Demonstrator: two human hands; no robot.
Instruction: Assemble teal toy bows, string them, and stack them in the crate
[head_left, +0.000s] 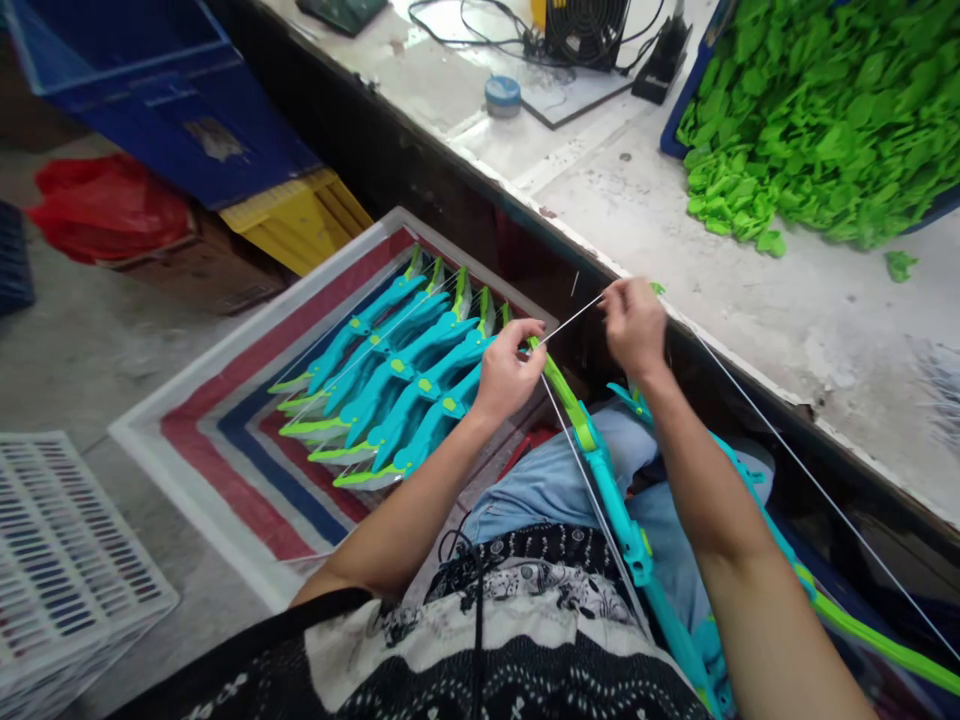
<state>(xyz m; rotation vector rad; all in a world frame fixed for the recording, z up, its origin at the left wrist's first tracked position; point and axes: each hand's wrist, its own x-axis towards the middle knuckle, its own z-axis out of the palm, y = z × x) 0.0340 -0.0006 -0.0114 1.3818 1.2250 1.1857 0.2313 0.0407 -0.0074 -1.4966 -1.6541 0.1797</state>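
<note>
A turquoise toy bow [609, 490] with a lime-green limb leans across my lap. My left hand [511, 372] pinches the green limb's tip, where the white string meets it. Stretched taut from that tip, the white string [571, 320] runs up to my right hand [636, 325], whose fingers are closed on it. Another stretch of string runs down alongside the bow. A second turquoise and green bow [799, 575] lies under my right forearm, its string reaching past the table edge. Several similar bows [397, 365] lie side by side to my left.
The bows lie in a white-rimmed bin [187, 530] with a striped lining. A white slatted crate [67, 540], a blue crate [172, 110] and a red bag [112, 205] stand left. The worktable [750, 300] carries green plastic parts [817, 120], a fan [585, 30] and a round blue-lidded container [502, 95].
</note>
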